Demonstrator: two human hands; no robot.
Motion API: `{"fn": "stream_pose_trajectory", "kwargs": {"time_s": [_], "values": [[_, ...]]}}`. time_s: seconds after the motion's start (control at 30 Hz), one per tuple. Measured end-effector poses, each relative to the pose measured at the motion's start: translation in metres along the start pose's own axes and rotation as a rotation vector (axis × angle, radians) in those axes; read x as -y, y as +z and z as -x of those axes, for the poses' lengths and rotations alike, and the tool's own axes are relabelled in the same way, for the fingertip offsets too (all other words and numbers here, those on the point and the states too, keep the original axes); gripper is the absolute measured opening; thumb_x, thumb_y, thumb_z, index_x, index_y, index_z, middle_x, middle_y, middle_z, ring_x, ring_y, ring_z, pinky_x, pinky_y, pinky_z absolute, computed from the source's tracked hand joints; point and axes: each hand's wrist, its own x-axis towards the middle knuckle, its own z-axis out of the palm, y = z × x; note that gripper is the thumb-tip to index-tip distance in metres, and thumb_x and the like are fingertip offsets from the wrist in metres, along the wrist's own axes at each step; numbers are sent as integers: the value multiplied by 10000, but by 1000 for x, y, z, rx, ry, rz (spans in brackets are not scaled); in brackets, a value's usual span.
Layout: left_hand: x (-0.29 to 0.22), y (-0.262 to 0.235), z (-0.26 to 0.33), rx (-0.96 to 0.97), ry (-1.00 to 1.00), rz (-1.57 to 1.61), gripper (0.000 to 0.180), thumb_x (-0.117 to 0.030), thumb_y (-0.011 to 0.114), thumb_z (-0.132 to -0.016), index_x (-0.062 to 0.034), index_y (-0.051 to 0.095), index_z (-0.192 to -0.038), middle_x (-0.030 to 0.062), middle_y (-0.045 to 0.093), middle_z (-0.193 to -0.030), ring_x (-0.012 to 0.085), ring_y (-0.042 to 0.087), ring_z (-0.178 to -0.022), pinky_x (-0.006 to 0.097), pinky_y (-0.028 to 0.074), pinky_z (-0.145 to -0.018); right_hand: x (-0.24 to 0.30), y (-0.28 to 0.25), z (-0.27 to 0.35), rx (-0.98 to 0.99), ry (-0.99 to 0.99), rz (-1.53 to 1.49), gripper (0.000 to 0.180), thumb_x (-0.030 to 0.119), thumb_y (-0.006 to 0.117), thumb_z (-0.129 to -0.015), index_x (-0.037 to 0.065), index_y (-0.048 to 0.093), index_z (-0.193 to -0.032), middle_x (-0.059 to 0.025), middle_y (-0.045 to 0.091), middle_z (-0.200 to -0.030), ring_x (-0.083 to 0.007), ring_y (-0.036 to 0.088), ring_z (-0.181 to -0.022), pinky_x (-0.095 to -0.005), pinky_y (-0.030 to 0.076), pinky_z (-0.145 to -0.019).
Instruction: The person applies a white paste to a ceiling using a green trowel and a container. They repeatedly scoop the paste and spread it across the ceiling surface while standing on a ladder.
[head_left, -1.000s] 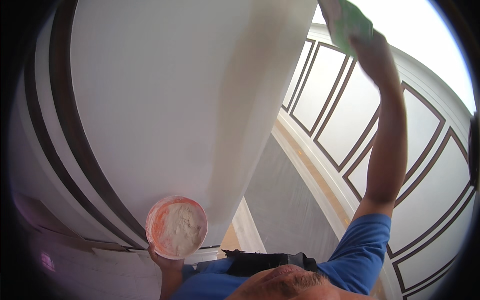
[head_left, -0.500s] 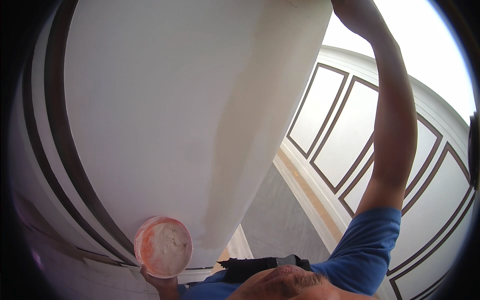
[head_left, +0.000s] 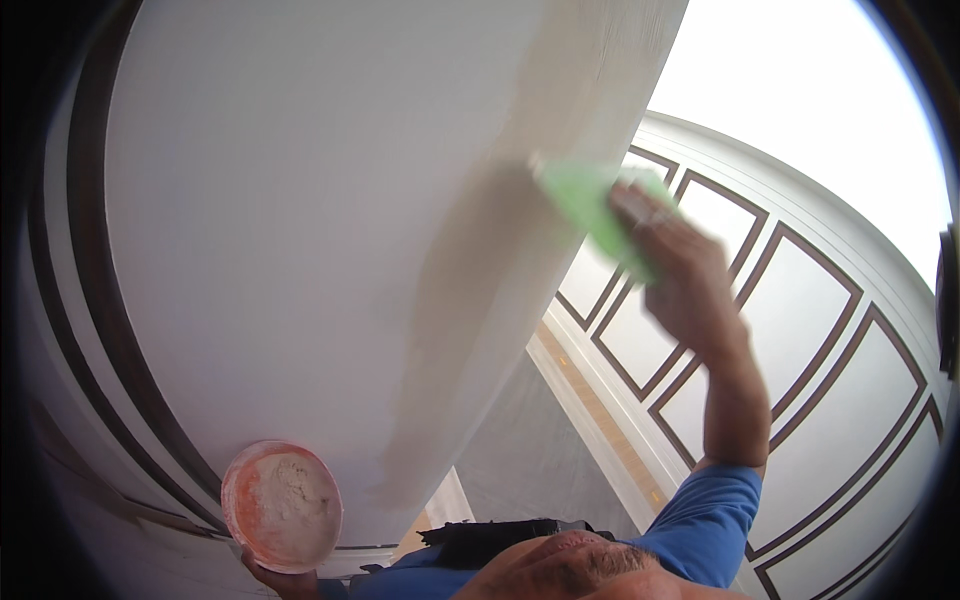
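Observation:
My right hand (head_left: 685,275) grips a green spreader (head_left: 590,200), blurred by motion, at the wall's outer corner. The spreader's far edge is at the wall, over a beige damp-looking band (head_left: 450,290) that runs down beside the corner. Low on the left, my left hand (head_left: 285,580) holds a round orange bowl (head_left: 232,500) from beneath. Whitish paste (head_left: 292,495) lies in the bowl, lumpy in the middle and smeared over the inner side. Most of the left hand's fingers are hidden under the bowl.
The pale wall (head_left: 290,230) fills the left and middle, with dark trim (head_left: 90,200) along its left side. Past the corner is a white wall with dark-framed panels (head_left: 800,290). Grey floor covering (head_left: 530,450) lies below, beside a light border strip.
My right hand has come down from the top edge along the corner, bringing the green spreader into view. The bowl in my left hand has shifted slightly left and down in the picture.

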Motion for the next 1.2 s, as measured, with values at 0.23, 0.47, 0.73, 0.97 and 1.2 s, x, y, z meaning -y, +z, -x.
{"fn": "stream_pose_trajectory", "kwargs": {"time_s": [0.23, 0.47, 0.73, 0.97, 1.2], "values": [[31, 24, -15, -72, -67, 118, 1055, -65, 858, -757, -164, 172, -1552, 175, 339, -1545, 311, 426, -1394, 508, 399, -1161, -24, -117, -133, -172, 568, 109, 401, -5, 449, -972, 26, 651, -1317, -211, 710, -1187, -331, 698, -1028, -427, 539, -957], [32, 16, -5, -87, -18, 31, 1030, -80, 868, -754, -142, 203, -1538, 198, 364, -1520, 330, 460, -1364, 516, 436, -1129, -54, -115, -178, -152, 436, 164, 374, 59, 408, -1029, 21, 670, -1293, -208, 725, -1116, -302, 694, -957, -423, 532, -902], [6, 8, -15, -6, 160, -237, 959, -100, 856, -785, -93, 232, -1512, 247, 414, -1471, 372, 529, -1306, 530, 506, -1065, -41, -27, -79, -13, -146, -40, 554, -123, 525, -801, 81, 673, -1295, -138, 706, -1229, -348, 674, -1121, -433, 529, -1019], [-82, 57, -53, -408, -567, 974, 916, 2, 800, -805, -90, 224, -1511, 249, 384, -1488, 384, 469, -1355, 536, 495, -1078, 44, 30, 32, 432, -134, 146, 622, -3, 749, -829, 169, 585, -1403, 13, 576, -1469, -199, 492, -1405, -375, 454, -1170], [-44, 41, -37, -319, -543, 564, 740, -418, 644, -921, -89, 336, -1508, 180, 385, -1541, 351, 435, -1396, 533, 453, -1114, -1, -26, 6, 78, 103, -140, 357, -17, 593, -935, 54, 679, -1275, -139, 733, -1133, -270, 704, -1065, -389, 549, -931]]}}
